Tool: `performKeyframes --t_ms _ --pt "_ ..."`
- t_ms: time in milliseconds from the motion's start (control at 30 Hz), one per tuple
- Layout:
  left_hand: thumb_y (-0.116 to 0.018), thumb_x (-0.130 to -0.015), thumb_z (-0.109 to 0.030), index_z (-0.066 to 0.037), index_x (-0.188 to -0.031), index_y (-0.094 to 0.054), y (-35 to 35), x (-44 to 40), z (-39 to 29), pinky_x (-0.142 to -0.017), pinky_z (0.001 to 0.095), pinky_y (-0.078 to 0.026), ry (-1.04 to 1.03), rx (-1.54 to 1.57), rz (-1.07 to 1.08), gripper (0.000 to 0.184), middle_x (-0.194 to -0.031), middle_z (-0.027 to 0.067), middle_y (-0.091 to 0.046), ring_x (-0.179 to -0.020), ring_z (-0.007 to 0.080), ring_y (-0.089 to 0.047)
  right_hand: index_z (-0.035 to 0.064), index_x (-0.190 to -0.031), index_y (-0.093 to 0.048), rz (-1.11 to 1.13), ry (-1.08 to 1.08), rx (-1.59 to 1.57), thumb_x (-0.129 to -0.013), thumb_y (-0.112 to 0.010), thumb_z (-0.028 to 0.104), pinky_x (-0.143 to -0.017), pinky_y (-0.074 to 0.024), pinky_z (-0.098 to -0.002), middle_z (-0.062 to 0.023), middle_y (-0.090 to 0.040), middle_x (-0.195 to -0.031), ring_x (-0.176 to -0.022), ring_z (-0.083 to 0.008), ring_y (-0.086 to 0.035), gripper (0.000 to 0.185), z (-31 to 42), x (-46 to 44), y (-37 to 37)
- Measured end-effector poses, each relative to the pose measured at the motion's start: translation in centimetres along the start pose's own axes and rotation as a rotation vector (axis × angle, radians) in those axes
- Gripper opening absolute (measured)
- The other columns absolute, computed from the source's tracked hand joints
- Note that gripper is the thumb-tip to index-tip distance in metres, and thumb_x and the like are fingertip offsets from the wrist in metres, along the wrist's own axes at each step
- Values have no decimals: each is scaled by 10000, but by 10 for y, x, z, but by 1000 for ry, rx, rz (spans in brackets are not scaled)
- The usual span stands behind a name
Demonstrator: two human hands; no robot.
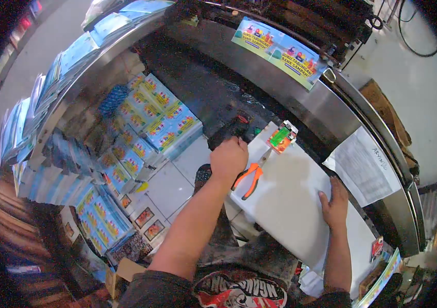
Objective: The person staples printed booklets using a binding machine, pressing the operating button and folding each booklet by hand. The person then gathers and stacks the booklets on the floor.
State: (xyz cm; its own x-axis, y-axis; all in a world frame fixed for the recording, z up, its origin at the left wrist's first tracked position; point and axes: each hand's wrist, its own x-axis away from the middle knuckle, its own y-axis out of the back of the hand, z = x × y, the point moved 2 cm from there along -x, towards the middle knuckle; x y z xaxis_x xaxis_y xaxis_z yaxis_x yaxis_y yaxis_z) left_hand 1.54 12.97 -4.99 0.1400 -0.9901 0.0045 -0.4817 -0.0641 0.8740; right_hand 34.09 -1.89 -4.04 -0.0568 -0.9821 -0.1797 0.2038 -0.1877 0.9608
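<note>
My left hand (229, 158) is closed in a fist at the left edge of the white tabletop (293, 205). A dark object (227, 132) shows just beyond its knuckles; I cannot make out what it is or whether the fingers grip it. My right hand (335, 205) rests flat on the right side of the tabletop, fingers apart, holding nothing. Pliers with orange and black handles (249, 179) lie next to my left hand. Their metal tip points toward a small orange and green box (281, 138) at the tabletop's far end.
Stacks of printed booklets (159, 115) stand on the tiled floor (169, 187) to the left. More booklets (77, 54) lie along the curved metal ledge. A printed cover sheet (280, 51) and a handwritten-marked paper (365, 167) hang on the metal frame around the table.
</note>
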Motion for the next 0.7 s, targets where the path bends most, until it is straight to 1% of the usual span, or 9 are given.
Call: performKeyframes --t_ms 200,267,367,433,467,533,600,667,700 --pt "-445 -928 -298 -24 -893 -670 1 0 0 -747 497 -541 -21 31 3 357 -917 221 -686 -808 391 -680 23 -1384 -445 18 -42 13 -875 -643 377 -1085 -315 -493 -200 -484 -1400 -1273 -387 -453 651 -1 -1 -1" --pt "-425 -940 -339 -15 -927 -672 -2 -2 3 -753 517 -538 -45 52 -19 407 -882 229 -686 -800 414 -672 27 -1385 -445 25 -50 19 -876 -641 381 -1088 -312 -491 -196 -485 -1400 -1274 -381 -453 650 -2 -2 -1" --pt "-420 -942 -343 -18 -932 -670 -1 -1 2 -752 521 -537 -37 30 -6 410 -880 231 -685 -802 413 -674 28 -1381 -452 24 -52 26 -871 -646 368 -1095 -306 -480 -194 -494 -1391 -1278 -371 -452 643 -2 -2 -3" --pt "-431 -934 -318 -20 -914 -668 -2 0 1 -737 514 -540 -32 23 -11 382 -873 226 -687 -786 406 -676 8 -1352 -486 10 -54 -2 -864 -636 316 -1084 -325 -469 -210 -515 -1367 -1274 -377 -464 597 0 -3 0" --pt "-442 -926 -293 -22 -897 -666 0 -1 0 -722 506 -543 -27 18 -18 353 -867 221 -688 -770 399 -679 8 -1352 -486 5 -45 -5 -864 -636 316 -1084 -325 -469 -210 -515 -1367 -1274 -377 -464 597 0 -3 2" --pt "-441 -925 -296 -23 -896 -667 1 -1 0 -718 507 -543 -15 17 -10 355 -859 219 -689 -760 398 -680 10 -1338 -502 -17 -50 -21 -845 -660 275 -1078 -331 -466 -211 -530 -1348 -1262 -379 -475 582 2 -2 3" --pt "-440 -925 -298 -24 -894 -667 3 0 2 -714 507 -543 8 11 -10 357 -851 217 -690 -751 397 -681 2 -1347 -489 -16 -43 -31 -841 -669 291 -1079 -334 -468 -217 -519 -1358 -1262 -381 -477 610 2 -1 2" --pt "-436 -924 -302 -30 -899 -666 2 1 2 -734 510 -537 -11 62 -14 357 -865 224 -689 -794 392 -682 -6 -1355 -476 -10 -32 -38 -838 -678 307 -1080 -336 -471 -224 -508 -1368 -1261 -384 -478 637 6 -2 6" --pt "-447 -924 -304 -30 -921 -663 0 -1 3 -755 512 -532 -29 127 -5 349 -884 226 -688 -824 393 -679 -4 -1341 -492 -7 -51 -96 -839 -675 274 -1072 -345 -461 -225 -522 -1349 -1248 -392 -485 603 10 -4 11"
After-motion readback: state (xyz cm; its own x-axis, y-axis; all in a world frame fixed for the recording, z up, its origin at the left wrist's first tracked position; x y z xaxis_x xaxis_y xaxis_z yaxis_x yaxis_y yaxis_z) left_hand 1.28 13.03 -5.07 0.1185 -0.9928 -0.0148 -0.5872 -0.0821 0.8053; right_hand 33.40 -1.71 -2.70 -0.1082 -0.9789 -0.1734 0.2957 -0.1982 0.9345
